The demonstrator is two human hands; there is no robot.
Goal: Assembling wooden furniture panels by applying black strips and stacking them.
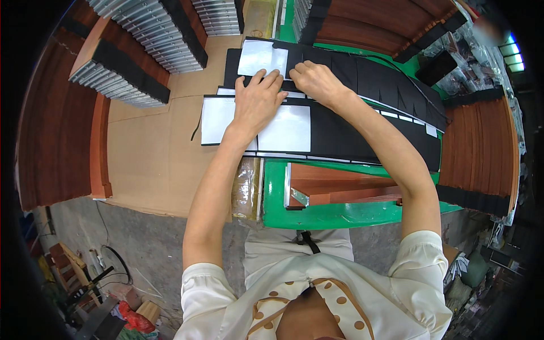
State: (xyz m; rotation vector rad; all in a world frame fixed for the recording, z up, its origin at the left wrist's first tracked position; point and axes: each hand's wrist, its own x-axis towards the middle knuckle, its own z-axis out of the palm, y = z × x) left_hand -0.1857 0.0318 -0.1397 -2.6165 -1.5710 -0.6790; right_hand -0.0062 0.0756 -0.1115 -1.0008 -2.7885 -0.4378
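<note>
My left hand (pixel 258 99) lies flat, fingers spread, on a white-backed sheet (pixel 289 127) with a black border. My right hand (pixel 317 79) is curled beside it, fingertips pinching at the edge of a black foam strip (pixel 362 76) just above that sheet. Another white-backed sheet (pixel 262 56) lies further back, partly under black foam. Several black foam sheets (pixel 351 139) overlap to the right across the green table (pixel 328 215). Whether the right hand truly grips the strip is hard to see.
A brown wood-grain profile (pixel 340 187) with a metal end lies on the green table near me. Stacks of wood-coloured aluminium profiles banded with black foam (pixel 130 68) sit on cardboard (pixel 147 153) at left, more profiles (pixel 481 153) at right and behind. Clutter on the floor below left.
</note>
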